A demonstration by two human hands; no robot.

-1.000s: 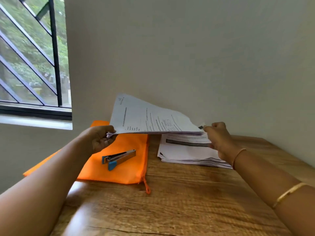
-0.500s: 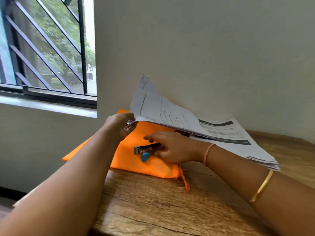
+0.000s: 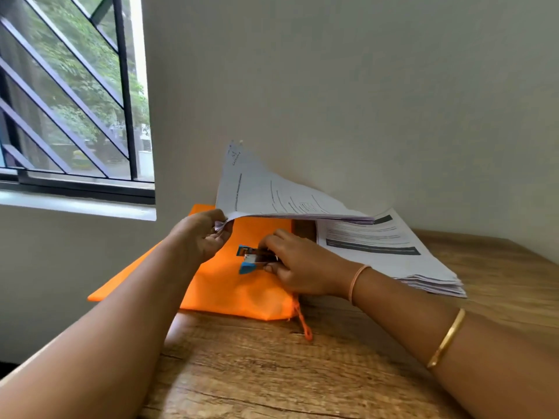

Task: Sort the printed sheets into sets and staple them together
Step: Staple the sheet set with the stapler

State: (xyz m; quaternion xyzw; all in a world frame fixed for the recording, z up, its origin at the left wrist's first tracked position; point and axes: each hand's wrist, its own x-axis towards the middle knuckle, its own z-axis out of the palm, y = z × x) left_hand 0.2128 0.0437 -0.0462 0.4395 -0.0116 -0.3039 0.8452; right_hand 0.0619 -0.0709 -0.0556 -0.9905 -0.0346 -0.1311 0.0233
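My left hand (image 3: 202, 237) pinches the near-left corner of a set of printed sheets (image 3: 272, 192), holding it lifted and tilted above the desk. Under that set, my right hand (image 3: 295, 264) grips a blue and metal stapler (image 3: 251, 257), raised slightly off an orange zip pouch (image 3: 223, 285). To the right, a thick stack of printed sheets (image 3: 393, 255) lies flat on the wooden desk (image 3: 272, 373).
A plain wall stands right behind the papers. A barred window (image 3: 66, 95) with a sill is at the upper left. The pouch hangs over the desk's left edge, and its orange zip pull (image 3: 304, 325) trails onto the wood.
My right hand left the lifted set's right edge, reached under it to the stapler and now grips it. My left hand kept hold of the set. The view shifted left.
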